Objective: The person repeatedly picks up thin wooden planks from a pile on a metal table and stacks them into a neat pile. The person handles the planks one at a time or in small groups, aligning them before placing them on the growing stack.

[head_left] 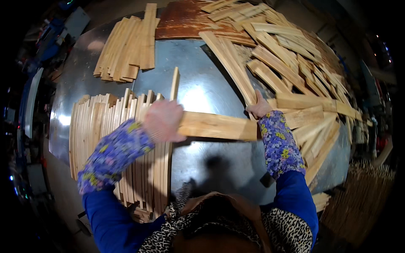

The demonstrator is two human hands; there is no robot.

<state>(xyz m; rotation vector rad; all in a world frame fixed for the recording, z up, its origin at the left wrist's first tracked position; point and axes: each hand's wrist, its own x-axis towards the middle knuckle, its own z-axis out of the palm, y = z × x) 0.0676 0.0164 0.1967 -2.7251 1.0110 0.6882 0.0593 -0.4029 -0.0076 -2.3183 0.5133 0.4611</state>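
Note:
My left hand (163,121), slightly blurred, is closed on the left end of a pale wooden board (219,125). This board lies crosswise in front of me, its right end by my right wrist. My right hand (260,108) grips the near end of another long wooden board (230,63), which slants away to the far left beside a similar one. Below and left of my left hand, a row of narrow boards (86,135) stands packed on edge. One strip (175,84) sticks out past the row's far end.
The boards rest on a shiny metal table (219,164). A neat stack of boards (122,48) lies at the far left, near a reddish-brown wooden panel (179,21). Loose boards (278,63) are heaped across the right side, with more fanned out (316,135) beside my right forearm.

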